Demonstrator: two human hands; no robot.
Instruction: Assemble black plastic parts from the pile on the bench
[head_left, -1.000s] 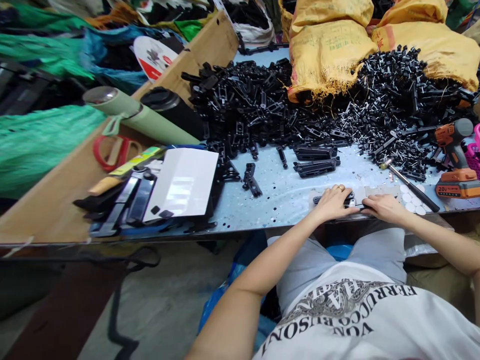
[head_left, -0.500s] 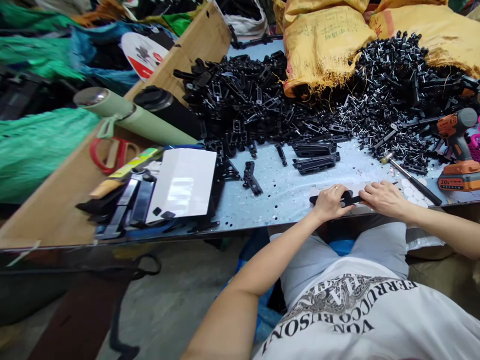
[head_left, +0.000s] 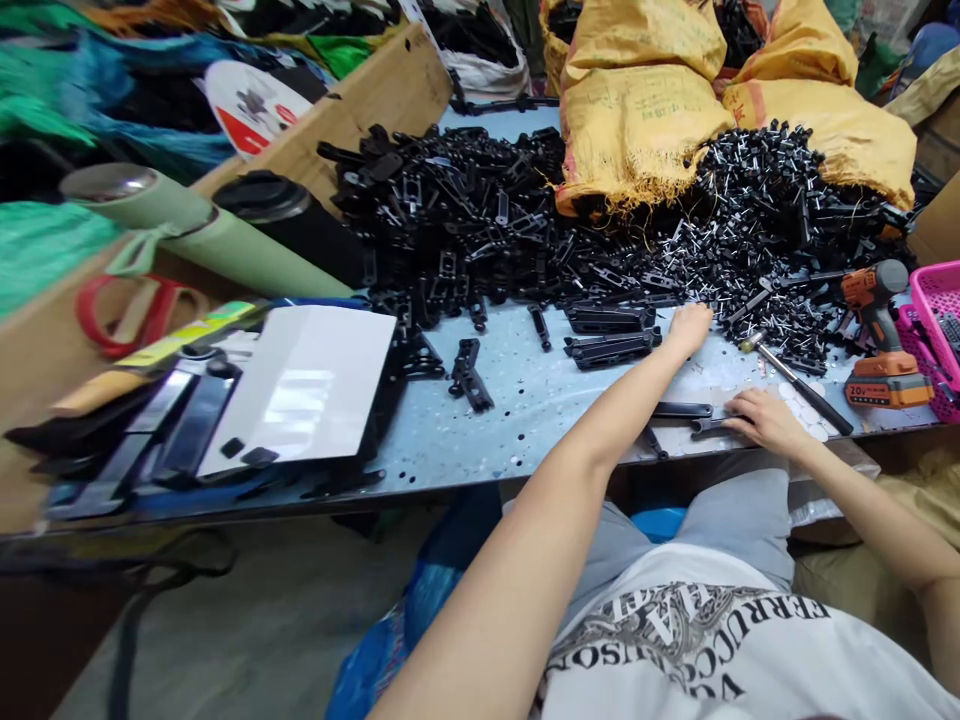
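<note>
My left hand (head_left: 691,328) is stretched forward to the near edge of a heap of small black-headed metal pins (head_left: 720,240). Its fingers are bent down and closed; what they pinch, if anything, is hidden. Near the table's front edge, my right hand (head_left: 765,418) has its fingers closed on the end of a narrow black plastic part (head_left: 709,426). Just left of that lies a long black plastic piece (head_left: 681,410), with a short black piece (head_left: 655,442) below it. Two long black parts (head_left: 611,348) rest side by side left of my left wrist.
A hammer (head_left: 802,385) and an orange cordless drill (head_left: 881,340) lie to the right, beside a pink basket (head_left: 930,290). Black clips (head_left: 465,210) are heaped behind, near yellow sacks (head_left: 637,120). At left are a green tumbler (head_left: 202,235), red scissors (head_left: 124,325) and a white card (head_left: 300,385).
My left hand has left the black parts by my right hand and moved forward to the pin heap. My right hand stays by the front edge. The view has shifted somewhat.
</note>
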